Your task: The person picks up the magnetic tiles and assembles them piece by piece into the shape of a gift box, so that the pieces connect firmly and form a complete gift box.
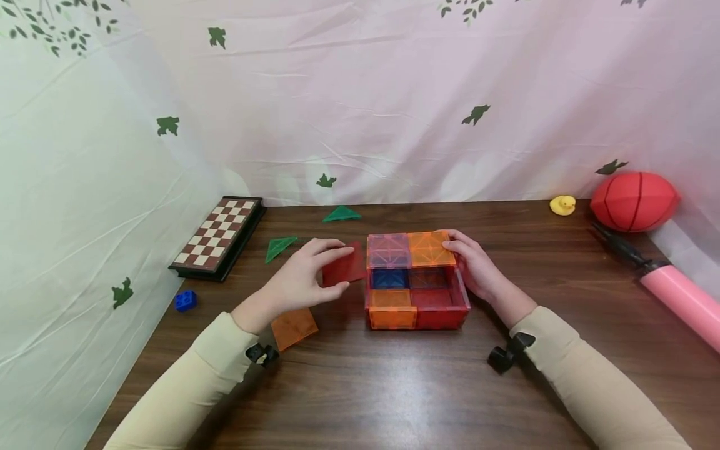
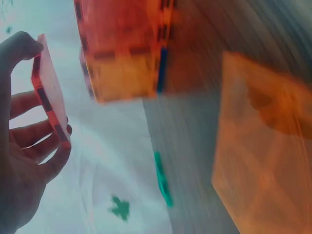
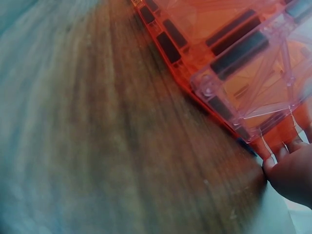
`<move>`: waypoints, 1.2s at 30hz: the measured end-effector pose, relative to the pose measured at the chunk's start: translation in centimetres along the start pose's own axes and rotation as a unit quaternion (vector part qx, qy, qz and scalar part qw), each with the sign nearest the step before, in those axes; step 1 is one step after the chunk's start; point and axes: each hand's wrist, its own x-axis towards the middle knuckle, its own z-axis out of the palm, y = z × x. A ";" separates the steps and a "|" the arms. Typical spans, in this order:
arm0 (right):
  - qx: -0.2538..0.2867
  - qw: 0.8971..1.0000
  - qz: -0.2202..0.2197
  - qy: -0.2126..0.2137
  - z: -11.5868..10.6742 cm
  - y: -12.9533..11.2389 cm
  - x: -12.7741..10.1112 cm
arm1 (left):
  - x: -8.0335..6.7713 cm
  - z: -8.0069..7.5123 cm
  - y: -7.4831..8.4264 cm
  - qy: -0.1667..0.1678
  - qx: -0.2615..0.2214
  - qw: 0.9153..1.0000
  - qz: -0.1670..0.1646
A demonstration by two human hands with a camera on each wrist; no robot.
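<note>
My left hand (image 1: 306,275) pinches a red square magnetic tile (image 1: 344,265) between thumb and fingertips, left of a box. In the left wrist view the red tile (image 2: 52,92) stands edge-on in the grasp. The box of see-through magnetic tiles (image 1: 441,317) has red and orange front walls, and a purple and an orange tile cover its rear top. Its front half is uncovered, showing the inside. My right hand (image 1: 475,265) holds the box's rear right corner, thumb on the orange top tile (image 1: 430,249). The right wrist view shows fingers (image 3: 292,168) at the box's side.
A loose orange square tile (image 1: 295,329) lies below my left hand. Two green triangle tiles (image 1: 342,214) lie behind it. Leftward are a chessboard (image 1: 216,234) and a blue block (image 1: 185,300). At right are a rubber duck (image 1: 562,205), a red ball (image 1: 635,201) and a pink pump (image 1: 680,300).
</note>
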 end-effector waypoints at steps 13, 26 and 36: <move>-0.001 1.000 0.000 -0.001 -0.2 0.1 0.0 | 2.3 3.7 4.5 0.007 0.006 0.992 0.128; -0.007 1.000 0.003 0.004 0.0 0.0 0.1 | 3.0 4.9 4.9 -0.013 0.031 0.992 0.122; 0.002 1.000 0.002 0.004 0.0 0.0 0.1 | 2.6 4.6 4.6 -0.003 -0.001 0.994 0.109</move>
